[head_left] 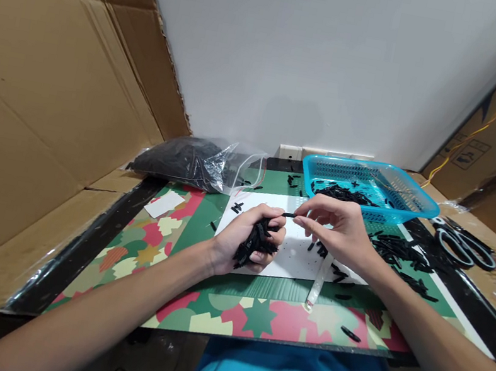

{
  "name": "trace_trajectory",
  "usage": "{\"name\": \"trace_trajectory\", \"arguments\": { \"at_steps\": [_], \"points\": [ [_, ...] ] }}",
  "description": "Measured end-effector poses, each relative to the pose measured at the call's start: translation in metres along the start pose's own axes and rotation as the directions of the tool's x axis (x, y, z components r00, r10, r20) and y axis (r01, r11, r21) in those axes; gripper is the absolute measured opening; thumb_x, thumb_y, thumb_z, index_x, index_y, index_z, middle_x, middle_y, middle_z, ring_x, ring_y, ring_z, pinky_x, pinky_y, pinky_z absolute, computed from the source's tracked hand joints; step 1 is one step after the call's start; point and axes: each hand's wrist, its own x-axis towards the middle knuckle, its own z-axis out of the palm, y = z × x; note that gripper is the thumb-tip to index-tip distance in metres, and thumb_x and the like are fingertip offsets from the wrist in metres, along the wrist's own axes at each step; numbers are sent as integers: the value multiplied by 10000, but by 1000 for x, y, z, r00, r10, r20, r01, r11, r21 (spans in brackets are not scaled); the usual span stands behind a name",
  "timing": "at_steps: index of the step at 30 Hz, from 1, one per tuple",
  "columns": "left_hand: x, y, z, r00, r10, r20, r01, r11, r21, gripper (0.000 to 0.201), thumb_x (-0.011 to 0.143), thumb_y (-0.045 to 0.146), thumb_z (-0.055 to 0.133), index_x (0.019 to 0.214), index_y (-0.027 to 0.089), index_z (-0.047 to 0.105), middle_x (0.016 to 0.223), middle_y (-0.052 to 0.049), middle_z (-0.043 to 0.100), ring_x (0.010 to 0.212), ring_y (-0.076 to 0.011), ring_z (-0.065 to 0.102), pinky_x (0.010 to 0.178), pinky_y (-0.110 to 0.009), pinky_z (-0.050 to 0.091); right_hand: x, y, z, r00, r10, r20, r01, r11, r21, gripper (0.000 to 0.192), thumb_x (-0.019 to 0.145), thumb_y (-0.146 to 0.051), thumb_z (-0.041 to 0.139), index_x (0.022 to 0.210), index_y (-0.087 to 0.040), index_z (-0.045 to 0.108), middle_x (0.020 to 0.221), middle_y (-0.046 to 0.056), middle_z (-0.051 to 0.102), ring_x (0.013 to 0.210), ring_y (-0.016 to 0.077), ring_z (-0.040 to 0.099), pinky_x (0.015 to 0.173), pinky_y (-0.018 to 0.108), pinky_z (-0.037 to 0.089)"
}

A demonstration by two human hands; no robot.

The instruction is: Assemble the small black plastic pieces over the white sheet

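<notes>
Cardboard walls box in the surface (254, 314), which is covered by a patterned mat of green, red and cream shapes with a white sheet (293, 257) laid at mid-frame. On that sheet I see my left hand (242, 242) closed around a bundle of short black plastic pieces (257, 243), fingers curled so the sticks fan out of the fist. My right hand (340, 230) pinches a single black piece (289, 215) between thumb and forefinger, just beside the left fist.

I judge these pieces light, stiff and smooth, so they could slide out of a loose fist; each is best taken by one end.

More lie scattered right of centre (397, 250) and in the blue basket (410, 204) behind. A clear bag of black pieces (185, 161) sits upper left, scissors (465, 244) far right.
</notes>
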Motion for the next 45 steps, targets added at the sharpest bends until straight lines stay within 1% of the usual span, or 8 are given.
{"name": "trace_trajectory", "arguments": {
  "at_steps": [11, 19, 26, 33, 36, 40, 42, 45],
  "points": [
    [1, 1, -1, 1000, -9, 2, 9, 1000, 6, 364, 891, 406, 640, 768, 234, 344, 613, 96, 365, 327, -60, 347, 311, -178, 214, 1, -1, 0, 1000, 16, 3, -16, 1000, 11, 266, 907, -456, 772, 886, -192, 748, 800, 26, 696, 576, 120, 601, 499, 254, 473],
    [0, 1, -1, 1000, 2, 14, -2, 1000, 17, 347, 915, 403, 609, 766, 231, 348, 616, 92, 362, 327, -61, 352, 313, -174, 222, 1, 2, 0, 1000, 8, 8, -8, 1000, 0, 215, 912, -412, 776, 895, -199, 752, 802, 19, 699, 602, 121, 600, 512, 251, 454],
    [2, 2, 2, 1000, -21, 12, 21, 1000, -13, 398, 955, 507, 552, 759, 224, 353, 600, 89, 362, 319, -44, 292, 302, -146, 224, 1, -1, 0, 1000, 13, 9, -13, 1000, -18, 235, 911, -424, 774, 886, -191, 751, 836, 30, 722, 618, 118, 596, 530, 255, 450],
    [2, 1, 1, 999, 1, 37, -1, 1000, 7, 433, 992, 566, 486, 758, 220, 367, 601, 84, 370, 318, -50, 305, 298, -147, 236, 1, -1, 1, 1000, -11, -22, 10, 999, -45, 197, 924, -384, 764, 886, -191, 749, 800, 17, 702, 628, 115, 596, 536, 243, 448],
    [2, 0, -1, 999, 21, 51, -22, 999, 35, 443, 994, 586, 477, 764, 220, 382, 599, 82, 377, 318, -54, 319, 299, -147, 237, 2, 0, -3, 996, -51, -75, 43, 995, -94, 165, 934, -355, 750, 897, -194, 749, 810, 14, 703, 622, 113, 588, 532, 245, 442],
    [3, -2, -7, 994, 26, 105, -34, 997, 72, 503, 960, 673, 492, 764, 219, 401, 600, 77, 393, 320, -61, 336, 292, -160, 246, 4, 5, -14, 966, -179, -187, 103, 929, -356, 155, 971, -317, 681, 892, -196, 736, 832, 30, 711, 629, 126, 558, 571, 279, 434],
    [5, -2, -10, 990, 17, 140, -30, 995, 92, 547, 944, 730, 461, 760, 217, 412, 604, 71, 402, 324, -64, 341, 288, -163, 250, 6, 9, -22, 933, -210, -292, 46, 874, -483, 176, 974, -323, 660, 873, -199, 733, 830, 36, 718, 625, 138, 551, 597, 300, 427],
    [6, -3, -12, 987, -21, 162, 0, 992, 127, 586, 926, 781, 422, 768, 217, 423, 618, 64, 410, 335, -71, 360, 287, -163, 259, 9, 15, -33, 870, -151, -469, -164, 808, -566, 136, 939, -326, 682, 927, -208, 750, 819, 28, 730, 615, 153, 541, 613, 315, 394]
  ]
}}
